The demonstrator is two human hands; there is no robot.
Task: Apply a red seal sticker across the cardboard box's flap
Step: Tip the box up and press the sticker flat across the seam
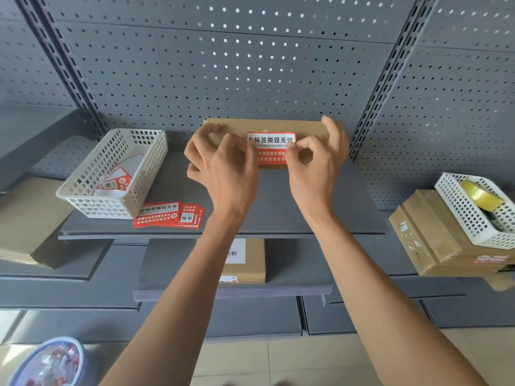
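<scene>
At 12 o'clock on the shelf (278,204), the cardboard box (267,126) bears the red seal sticker (271,147) reading "此标签撕毁无效". Left hand (223,165) and right hand (317,160) pinch its side edges. Spare stickers (167,215) lie at 9 o'clock.

Sticker (271,147) on box (267,126), basket (117,174) leftward.

**Grey shelf and what sits on it**

The grey shelf (172,190) carries a cardboard box (267,126) at the back against the pegboard, a white basket (92,201) at its left end, and a fanned stack of red stickers (170,215) just beside the basket, near the front edge.
</scene>
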